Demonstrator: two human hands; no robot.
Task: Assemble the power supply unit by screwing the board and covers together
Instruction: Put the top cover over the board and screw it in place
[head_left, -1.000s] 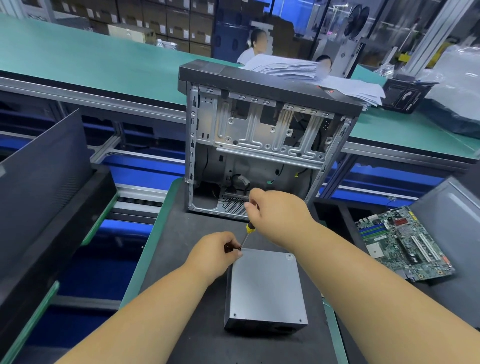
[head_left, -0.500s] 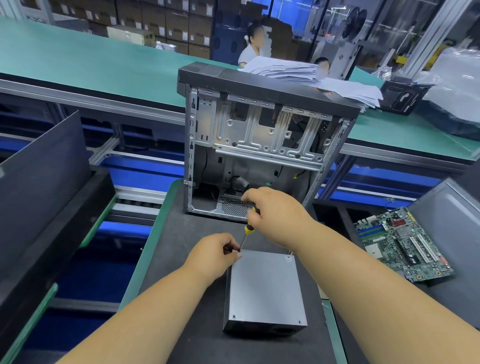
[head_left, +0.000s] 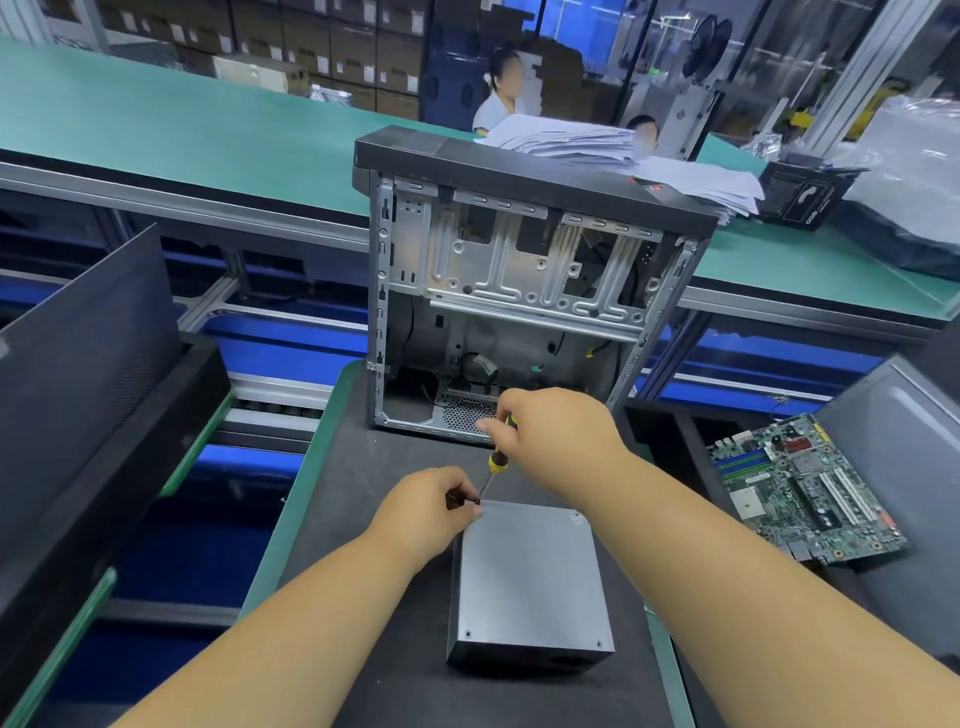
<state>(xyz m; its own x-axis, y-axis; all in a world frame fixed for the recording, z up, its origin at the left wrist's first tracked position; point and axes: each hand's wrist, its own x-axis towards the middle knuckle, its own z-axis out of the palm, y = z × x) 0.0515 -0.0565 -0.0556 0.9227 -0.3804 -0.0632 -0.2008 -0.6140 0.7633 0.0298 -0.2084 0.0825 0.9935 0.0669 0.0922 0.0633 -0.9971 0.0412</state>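
A grey metal power supply unit (head_left: 530, 577) lies flat on the black mat, cover side up, with screw holes at its corners. My right hand (head_left: 550, 441) grips a yellow and black screwdriver (head_left: 496, 460) by the handle, its tip tilted down onto the unit's far left corner. My left hand (head_left: 431, 512) pinches at that same corner, fingers closed around the tip; any screw there is hidden by my fingers.
An open computer case (head_left: 519, 291) stands upright just behind the unit. A green motherboard (head_left: 800, 488) lies to the right on a grey panel (head_left: 904, 467). A dark panel (head_left: 78, 364) leans at the left. Papers (head_left: 623, 156) are stacked on the case. People sit beyond the green bench (head_left: 182, 119).
My right hand has shifted slightly on the screwdriver handle, as in turning it. The tip stays on the far left corner and my left hand stays put.
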